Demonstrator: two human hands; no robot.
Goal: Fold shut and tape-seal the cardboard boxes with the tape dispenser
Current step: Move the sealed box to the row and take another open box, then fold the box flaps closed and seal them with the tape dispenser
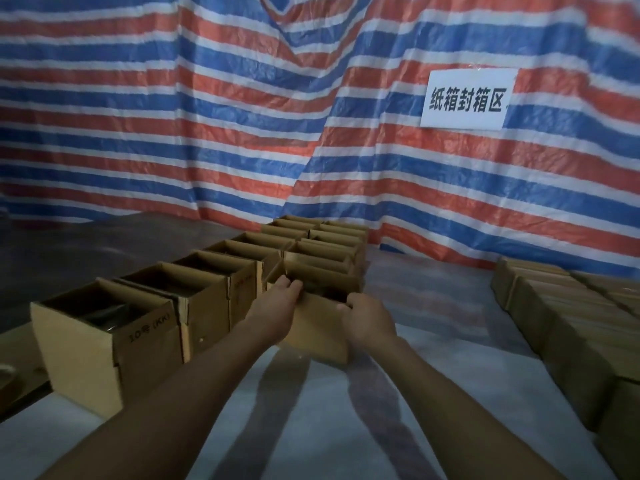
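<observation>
A small open cardboard box (pixel 317 329) stands in the middle of the striped tarp floor. My left hand (pixel 277 308) grips its left rim, fingers curled over the edge. My right hand (pixel 367 318) grips the right rim the same way. Behind it runs a row of several more open boxes (pixel 327 252). A second row of several open boxes (pixel 152 317) stretches along the left, the nearest marked with printed text. No tape dispenser is clearly visible.
Closed cardboard boxes (pixel 568 327) are stacked in rows at the right. A red, white and blue striped tarp (pixel 242 116) hangs behind, bearing a white paper sign (pixel 467 98). A roll-like object (pixel 7 375) shows at the left edge.
</observation>
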